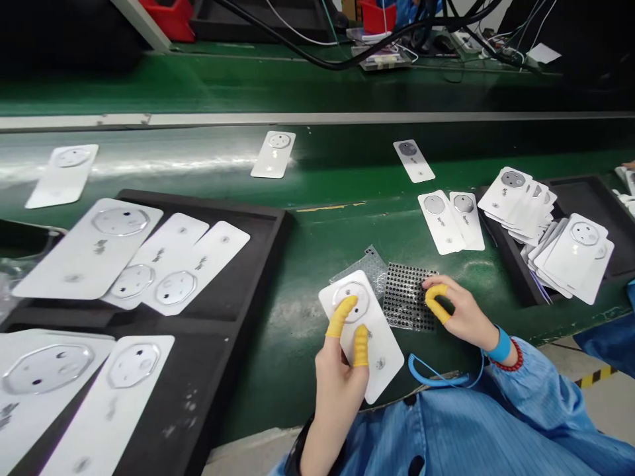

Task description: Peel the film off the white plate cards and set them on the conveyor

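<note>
A white phone back cover (384,354) with a round camera ring lies tilted in front of me. My left hand (340,370), in yellow finger cots on thumb and finger, grips it by its lower left side, the fingertips on its face. Beside it is a clear sheet (407,297) covered with rows of small black dots. At that sheet's right edge my right hand (461,311) has its fingers bent together in a pinch; whatever is between the fingertips is too small to make out. A second clear sheet (364,268) lies partly under the cover.
Black trays (258,264) on the left hold several white covers (94,248). A black tray (590,192) on the right carries stacked covers (575,258). Single covers (274,154) lie on the green belt (337,158). A blue coiled cord (436,380) runs from my right wristband.
</note>
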Available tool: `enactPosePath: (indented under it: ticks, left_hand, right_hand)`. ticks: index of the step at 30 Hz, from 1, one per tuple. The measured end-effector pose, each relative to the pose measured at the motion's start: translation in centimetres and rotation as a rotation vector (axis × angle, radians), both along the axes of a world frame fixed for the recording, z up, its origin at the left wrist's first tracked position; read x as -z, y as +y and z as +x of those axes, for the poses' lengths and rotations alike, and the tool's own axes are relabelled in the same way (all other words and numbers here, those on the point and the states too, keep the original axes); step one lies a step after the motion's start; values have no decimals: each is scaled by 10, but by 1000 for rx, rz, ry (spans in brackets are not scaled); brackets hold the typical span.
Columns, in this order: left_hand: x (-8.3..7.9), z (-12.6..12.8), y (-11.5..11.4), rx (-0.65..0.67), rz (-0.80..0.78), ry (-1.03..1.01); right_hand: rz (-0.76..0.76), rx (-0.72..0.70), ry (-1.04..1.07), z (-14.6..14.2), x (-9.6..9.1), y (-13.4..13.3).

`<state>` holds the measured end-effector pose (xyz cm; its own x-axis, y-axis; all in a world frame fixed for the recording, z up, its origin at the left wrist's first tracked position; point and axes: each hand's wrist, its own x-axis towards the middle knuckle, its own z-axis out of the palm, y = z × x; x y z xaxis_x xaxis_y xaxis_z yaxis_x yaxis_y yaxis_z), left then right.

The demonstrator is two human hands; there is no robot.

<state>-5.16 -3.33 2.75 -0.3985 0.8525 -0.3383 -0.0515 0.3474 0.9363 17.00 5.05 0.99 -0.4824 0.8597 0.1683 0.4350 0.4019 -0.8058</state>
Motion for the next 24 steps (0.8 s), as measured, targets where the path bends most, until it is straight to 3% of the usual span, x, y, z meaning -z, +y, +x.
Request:
enactPosePath:
  ticks: [3,7,12,15,20,24]
  left_hand:
    - [-7,11,-9,118,76,-73]
    - [-5,27,-10,260,166,-36]
    - [-5,32,-9,429,274,134]
    - [-10,33,-7,443,280,210]
    - [-15,34,-6,526,292,365]
    - [-13,34,-10,470,311,408]
  right_hand:
    - [51,79,156,-17,-29,-3]
    - [172,-19,267,-48,-57,-10]
    - [243,-26,279,-60,-59,-8]
    - [233,-18,296,-58,-57,-8]
    - [129,23,368,-55,-59,-12]
    - [-22,104,351,-51,-59,-10]
